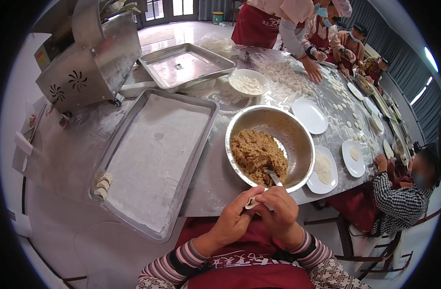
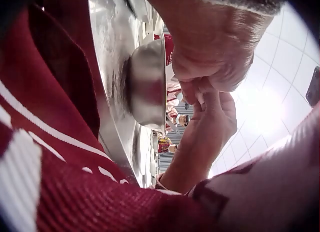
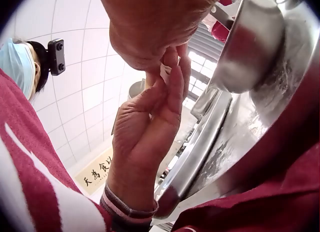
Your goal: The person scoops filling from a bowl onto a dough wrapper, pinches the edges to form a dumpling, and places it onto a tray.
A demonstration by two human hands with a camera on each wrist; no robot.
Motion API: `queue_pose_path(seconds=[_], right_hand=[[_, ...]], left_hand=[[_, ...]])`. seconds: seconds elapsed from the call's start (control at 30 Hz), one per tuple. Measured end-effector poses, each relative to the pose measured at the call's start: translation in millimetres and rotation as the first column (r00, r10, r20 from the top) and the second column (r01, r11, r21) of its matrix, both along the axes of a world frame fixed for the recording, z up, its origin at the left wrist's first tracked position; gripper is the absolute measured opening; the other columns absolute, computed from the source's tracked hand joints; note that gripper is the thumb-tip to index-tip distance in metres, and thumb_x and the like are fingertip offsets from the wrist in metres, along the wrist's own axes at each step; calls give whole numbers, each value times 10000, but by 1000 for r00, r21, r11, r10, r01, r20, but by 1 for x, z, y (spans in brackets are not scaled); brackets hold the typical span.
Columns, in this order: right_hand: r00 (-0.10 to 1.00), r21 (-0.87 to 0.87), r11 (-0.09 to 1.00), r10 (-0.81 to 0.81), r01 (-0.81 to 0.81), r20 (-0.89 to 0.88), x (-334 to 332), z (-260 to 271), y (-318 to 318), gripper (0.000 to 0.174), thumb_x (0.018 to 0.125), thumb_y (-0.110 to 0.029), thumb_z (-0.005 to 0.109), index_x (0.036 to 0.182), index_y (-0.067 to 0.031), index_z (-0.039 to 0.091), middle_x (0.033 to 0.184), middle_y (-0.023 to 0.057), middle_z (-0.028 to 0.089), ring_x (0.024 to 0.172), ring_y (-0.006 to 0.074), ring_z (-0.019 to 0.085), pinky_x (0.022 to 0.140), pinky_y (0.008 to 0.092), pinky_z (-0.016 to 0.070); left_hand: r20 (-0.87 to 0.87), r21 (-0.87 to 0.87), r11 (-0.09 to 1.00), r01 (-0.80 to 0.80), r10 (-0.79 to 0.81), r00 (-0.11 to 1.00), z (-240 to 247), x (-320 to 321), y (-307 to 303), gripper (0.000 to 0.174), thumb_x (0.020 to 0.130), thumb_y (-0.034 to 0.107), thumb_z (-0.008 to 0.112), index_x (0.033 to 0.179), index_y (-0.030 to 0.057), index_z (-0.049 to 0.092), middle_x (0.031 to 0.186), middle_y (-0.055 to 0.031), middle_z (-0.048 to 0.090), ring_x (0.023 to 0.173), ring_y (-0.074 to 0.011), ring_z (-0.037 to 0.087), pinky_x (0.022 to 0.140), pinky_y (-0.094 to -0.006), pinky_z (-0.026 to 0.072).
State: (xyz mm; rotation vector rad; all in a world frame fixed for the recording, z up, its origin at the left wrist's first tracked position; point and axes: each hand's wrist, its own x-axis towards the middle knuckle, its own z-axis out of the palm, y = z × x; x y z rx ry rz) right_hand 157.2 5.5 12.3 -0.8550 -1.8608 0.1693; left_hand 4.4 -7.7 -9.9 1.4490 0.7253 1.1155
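Both hands meet in front of the near rim of a steel bowl. Between them is a small folded dumpling [image 1: 252, 203], mostly hidden by fingers. My left hand [image 1: 233, 216] pinches its left side, and my right hand [image 1: 279, 212] pinches it from the right with thumb and fingers. In the right wrist view a pale bit of the dumpling wrapper [image 3: 165, 72] shows between the fingertips. Brown minced filling [image 1: 259, 153] fills part of the steel bowl [image 1: 304, 166], where a metal utensil [image 1: 274, 177] stands in it. Several finished dumplings [image 1: 103, 186] lie in the floured tray's near left corner.
The floured metal tray [image 1: 155, 144] lies left of the bowl, overhanging the table's near edge. Behind stand another tray [image 1: 186, 65] and a bowl of flour [image 1: 248, 83]. Right of the steel bowl, a white plate [image 1: 321, 185] holds wrappers. Several people work around the table.
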Motion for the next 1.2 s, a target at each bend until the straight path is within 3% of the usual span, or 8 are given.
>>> queue_pose_path(seconds=[0.3, 0.37, 0.63, 0.7, 0.93, 1.03, 1.1, 1.2], right_hand=[[995, 49, 996, 66, -70, 76, 3, 3, 2, 287, 619, -27, 761, 883, -43, 648, 771, 80, 604, 688, 253, 590, 601, 339, 444], [997, 46, 998, 33, -36, 63, 2, 3, 2, 283, 621, -25, 759, 882, -42, 651, 770, 77, 601, 692, 249, 589, 594, 338, 438], [998, -129, 991, -22, 29, 51, 0, 0, 2, 271, 613, -21, 752, 867, -43, 660, 788, 60, 612, 716, 233, 592, 605, 339, 436], [987, 111, 993, -53, 36, 153, 0, 3, 6, 258, 607, -33, 730, 856, -50, 666, 808, 51, 622, 718, 226, 593, 627, 341, 443], [969, 220, 975, -74, 21, 237, -5, 9, 4, 207, 599, -23, 729, 787, -79, 665, 748, 27, 584, 685, 223, 577, 648, 347, 458], [978, 141, 990, -40, 12, 202, -1, 7, 4, 298, 608, -45, 747, 896, -75, 680, 835, 54, 602, 724, 236, 583, 668, 360, 472], [997, -210, 977, -22, 38, 79, -5, 14, 2, 435, 596, -64, 752, 1025, -61, 676, 905, 95, 599, 804, 267, 576, 713, 379, 463], [977, -301, 940, 193, -159, 87, -1, 26, 18, 493, 611, -65, 778, 1091, -80, 666, 1091, 125, 612, 993, 312, 573, 821, 395, 463]], left_hand=[[19, -42, 994, 99, -98, 995, 11, -3, 2, 448, 914, -49, 482, 1356, -34, 411, 1318, -160, 516, 1231, -205, 482, 1035, -308, 377], [339, -267, 963, 22, 72, 938, 6, 8, -5, 449, 927, -43, 471, 1369, -46, 388, 1286, -169, 528, 1207, -190, 492, 1018, -300, 398], [186, -227, 974, 23, 20, 982, -5, 7, -5, 499, 926, -63, 405, 1415, -49, 303, 1302, -161, 503, 1193, -183, 488, 995, -289, 418], [166, -181, 983, -13, 43, 985, -5, 9, -6, 511, 925, -58, 401, 1422, -50, 283, 1311, -165, 498, 1199, -191, 487, 999, -294, 413], [73, -72, 995, -71, 76, 994, -2, 8, -4, 528, 919, -36, 437, 1421, -34, 272, 1309, -180, 507, 1202, -202, 488, 1004, -304, 400], [155, -256, 967, 15, 26, 988, -2, 1, -1, 457, 914, -31, 468, 1362, -30, 377, 1228, -135, 563, 1129, -162, 528, 958, -278, 434], [175, -340, 937, 80, -21, 984, -6, 0, 1, 414, 912, -27, 491, 1322, -29, 436, 1177, -107, 593, 1084, -138, 548, 931, -263, 452], [257, -368, 928, 66, 33, 966, -13, 3, -1, 315, 902, -23, 532, 1217, -19, 529, 1089, -60, 618, 1015, -105, 565, 879, -236, 472]])
